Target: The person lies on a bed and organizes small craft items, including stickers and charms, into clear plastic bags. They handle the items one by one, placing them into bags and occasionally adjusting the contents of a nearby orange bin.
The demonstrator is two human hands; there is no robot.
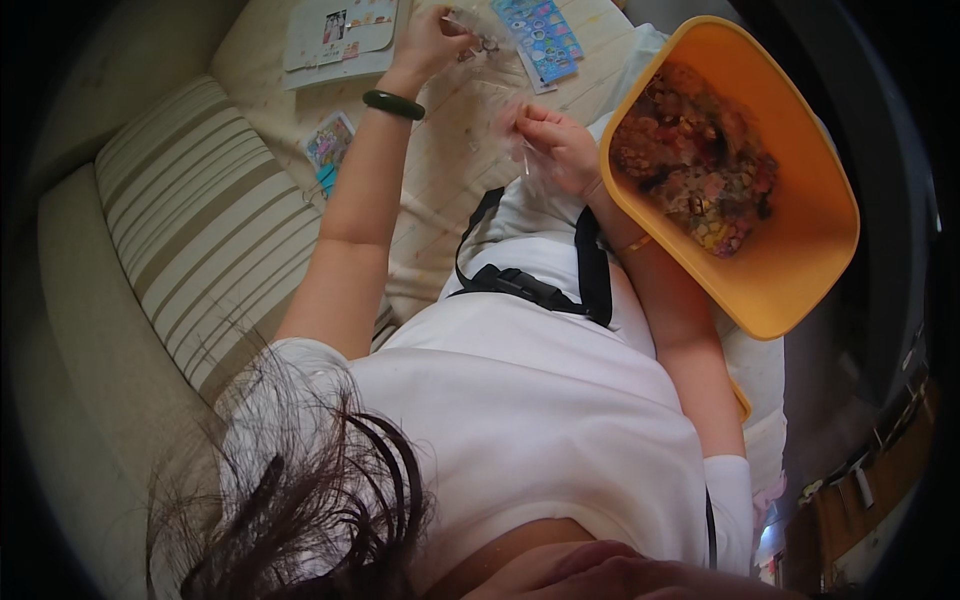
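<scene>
I see the left hand (432, 38) and right hand (556, 143) each pinching a clear plastic bag (490, 60) — orange tub (800, 240) of trinkets just beside.

surface: cream bed (440, 170) | on it: sticker sheets (540, 35), card (328, 145), booklet (340, 35), striped pillow (200, 230)

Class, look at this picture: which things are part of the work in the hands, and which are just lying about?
In use: left hand and right hand hold a clear plastic bag; orange bin of small trinkets.
Lying about: sticker sheet, card, small packet, striped cushion.
</scene>
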